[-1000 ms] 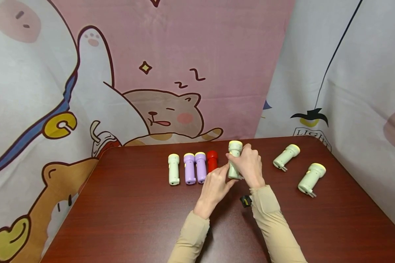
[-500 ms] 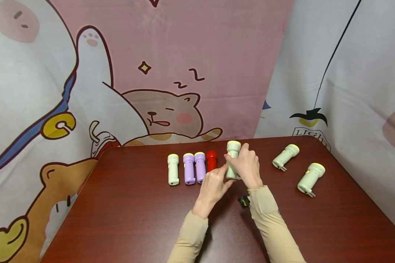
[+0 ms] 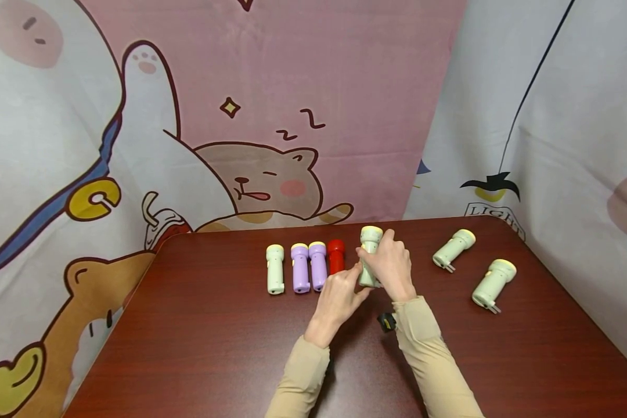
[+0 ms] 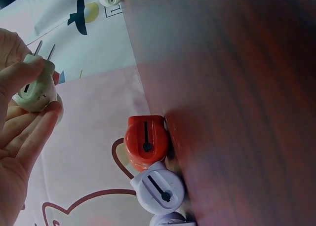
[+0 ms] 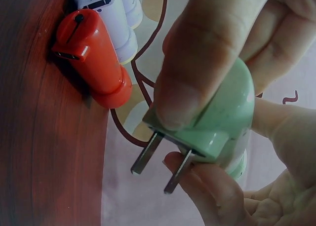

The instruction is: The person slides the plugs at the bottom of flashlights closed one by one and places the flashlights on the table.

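Both hands hold a light green flashlight [image 3: 371, 234], its lens end toward the wall and its tail toward the person. My right hand [image 3: 393, 264] grips the body, its thumb lying across the front. At the tail, my left hand [image 3: 337, 299] pinches the plug end between thumb and fingers, as the left wrist view also shows. Two metal prongs [image 5: 146, 154] stick out from that tail in the right wrist view, with a thumb [image 5: 185, 100] pressed just behind them. Immediately left of the held flashlight is a red flashlight [image 3: 337, 255], partly covered by the left hand.
Two purple flashlights [image 3: 301, 268] and another light green flashlight [image 3: 275, 270] line up left of the red one. Toward the right edge lie two more green flashlights [image 3: 453, 249] with prongs out. The brown table [image 3: 214, 348] meets a cartoon-printed cloth [image 3: 376, 116] behind.
Both hands keep their hold on the green flashlight. Its lens end has dipped slightly toward the person in the head view; the other flashlights stay put.
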### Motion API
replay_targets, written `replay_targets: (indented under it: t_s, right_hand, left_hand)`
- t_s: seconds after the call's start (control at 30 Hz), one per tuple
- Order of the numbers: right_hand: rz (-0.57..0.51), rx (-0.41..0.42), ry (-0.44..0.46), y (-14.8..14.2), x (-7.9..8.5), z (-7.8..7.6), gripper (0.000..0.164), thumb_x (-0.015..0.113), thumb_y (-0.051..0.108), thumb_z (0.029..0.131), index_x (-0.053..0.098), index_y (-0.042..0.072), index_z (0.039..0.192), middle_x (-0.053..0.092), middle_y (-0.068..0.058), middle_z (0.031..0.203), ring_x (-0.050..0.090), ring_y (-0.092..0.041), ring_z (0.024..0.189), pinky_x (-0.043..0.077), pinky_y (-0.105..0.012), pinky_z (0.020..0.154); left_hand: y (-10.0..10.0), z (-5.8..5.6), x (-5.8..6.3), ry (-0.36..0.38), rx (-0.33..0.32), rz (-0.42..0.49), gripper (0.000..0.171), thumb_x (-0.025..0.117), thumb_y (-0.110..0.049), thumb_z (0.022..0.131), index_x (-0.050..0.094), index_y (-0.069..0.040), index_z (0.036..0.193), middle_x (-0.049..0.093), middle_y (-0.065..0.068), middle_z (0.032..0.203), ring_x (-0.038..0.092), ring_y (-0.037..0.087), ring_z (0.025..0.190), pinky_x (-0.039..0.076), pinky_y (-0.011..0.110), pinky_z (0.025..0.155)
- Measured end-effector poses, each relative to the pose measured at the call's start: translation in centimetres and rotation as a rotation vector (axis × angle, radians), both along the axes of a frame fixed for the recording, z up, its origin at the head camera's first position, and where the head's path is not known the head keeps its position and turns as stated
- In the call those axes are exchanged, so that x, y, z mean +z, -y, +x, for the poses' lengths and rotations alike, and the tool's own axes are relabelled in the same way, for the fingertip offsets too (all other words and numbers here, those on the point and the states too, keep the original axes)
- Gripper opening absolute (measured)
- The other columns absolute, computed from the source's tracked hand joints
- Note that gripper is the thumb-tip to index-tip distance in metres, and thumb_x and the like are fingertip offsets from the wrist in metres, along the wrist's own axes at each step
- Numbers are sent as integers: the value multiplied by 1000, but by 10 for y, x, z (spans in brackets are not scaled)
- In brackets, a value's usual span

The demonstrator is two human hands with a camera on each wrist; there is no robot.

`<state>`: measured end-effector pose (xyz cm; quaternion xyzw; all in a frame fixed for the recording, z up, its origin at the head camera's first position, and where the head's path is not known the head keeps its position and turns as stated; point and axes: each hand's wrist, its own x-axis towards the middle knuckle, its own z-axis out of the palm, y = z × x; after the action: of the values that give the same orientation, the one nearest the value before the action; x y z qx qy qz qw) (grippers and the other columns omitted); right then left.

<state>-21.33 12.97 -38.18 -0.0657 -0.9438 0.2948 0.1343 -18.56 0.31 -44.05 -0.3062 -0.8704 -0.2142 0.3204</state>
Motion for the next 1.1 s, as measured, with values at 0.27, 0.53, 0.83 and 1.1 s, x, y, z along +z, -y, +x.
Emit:
replay_targets:
  t_s: [0.27,0.53,0.83,1.1]
  right_hand:
    - [-3,1,0,0,-1,0,61,71,41,79,47,-7,107,61,-25,80,63,-36,60,54,-43,53]
    - [5,-2,14,0,-2,0,62,71,41,78,46,-7,108,62,-26,82,64,-39,64,54,-46,57]
    - [13,6,5,1,-2,2,61,71,41,78,47,-7,107,62,-26,81,64,-39,65,54,-46,58]
    - [15,11,4,2,-3,2,59,71,40,78,47,-7,106,62,-25,80,64,-39,65,54,-47,58]
  left_hand:
    - [2,-1,-1,0,-18,-13,43,82,-18,72,64,-3,108,73,4,90,67,12,68,53,23,62]
    - [3,0,-1,-3,-22,-46,44,81,-20,73,64,-2,110,74,6,98,69,14,71,54,23,63]
    - [5,0,-1,16,-34,-50,43,80,-19,75,63,-1,110,74,6,95,65,13,63,51,23,57]
    - [7,0,0,24,-39,-59,41,80,-20,76,63,-2,109,73,5,91,62,11,59,50,22,55]
